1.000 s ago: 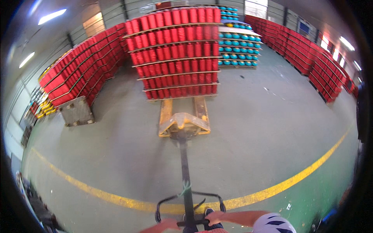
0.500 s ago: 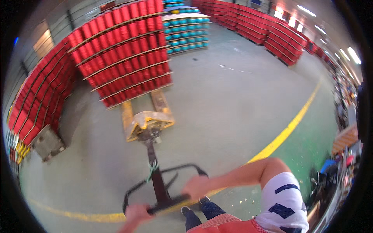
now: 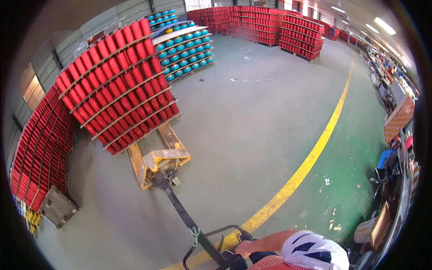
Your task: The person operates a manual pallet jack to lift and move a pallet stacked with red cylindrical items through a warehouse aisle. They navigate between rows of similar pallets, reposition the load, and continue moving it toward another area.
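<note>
Counted: one hand pallet truck (image 3: 164, 155), with two yellow forks (image 3: 169, 135), one black looped handle (image 3: 220, 229) and one pale-green tie (image 3: 195, 231); one bare right hand (image 3: 244, 249); two dark shoes (image 3: 245, 236); one yellow floor line (image 3: 307, 165); one nearest tiered load of red cylinders (image 3: 120, 85), too many to count; many rounded turquoise containers (image 3: 183, 58), one yellow container (image 3: 168, 31) among them.

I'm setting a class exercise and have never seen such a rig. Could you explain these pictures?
There's no robot: a person works bare-handed. A fisheye camera on their head looks down, bending straight edges. The right hand is close to the long black handle of a yellow pallet jack; whether it grips is unclear, and the left hand is out of view. The forks reach toward a tall red stack in layers. Beyond stands a teal stack; a yellow line curves across the floor.
</note>
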The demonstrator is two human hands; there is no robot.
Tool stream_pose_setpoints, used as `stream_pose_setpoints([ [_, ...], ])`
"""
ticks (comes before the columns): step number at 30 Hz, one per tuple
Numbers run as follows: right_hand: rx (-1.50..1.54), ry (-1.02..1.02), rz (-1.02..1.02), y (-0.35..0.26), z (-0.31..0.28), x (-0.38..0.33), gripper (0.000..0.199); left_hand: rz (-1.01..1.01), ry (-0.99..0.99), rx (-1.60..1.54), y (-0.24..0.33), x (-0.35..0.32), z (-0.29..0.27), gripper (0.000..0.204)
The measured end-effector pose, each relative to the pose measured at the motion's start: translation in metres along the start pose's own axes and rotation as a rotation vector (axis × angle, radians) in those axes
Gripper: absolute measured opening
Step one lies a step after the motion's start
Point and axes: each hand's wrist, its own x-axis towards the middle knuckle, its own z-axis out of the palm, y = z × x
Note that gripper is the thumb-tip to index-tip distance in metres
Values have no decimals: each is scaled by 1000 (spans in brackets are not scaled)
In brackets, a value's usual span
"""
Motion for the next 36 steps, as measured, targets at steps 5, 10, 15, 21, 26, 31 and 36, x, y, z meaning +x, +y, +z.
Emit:
stream_pose_setpoints([
  [5,-132,381,-143,-84,-241,-101,31,-229,-74,32,57,-101,-266,54],
  [10,83,314,-63,-122,-434,-108,22,-87,181,-171,115,-157,-466,30],
  [15,-227,319,-59,-134,-359,-131,30,-145,110,-11,103,-152,-374,35],
  [21,-48,210,-73,-97,-202,-120,26,-281,-33,213,125,-131,-218,62],
  [26,-74,69,5,-41,-67,-67,30,-173,122,85,62,-53,-43,40],
  [31,-62,-91,161,5,42,2,33,-208,100,27,0,30,100,33],
  [36,-24,-194,188,8,42,3,39,-153,42,-21,0,31,91,34],
])
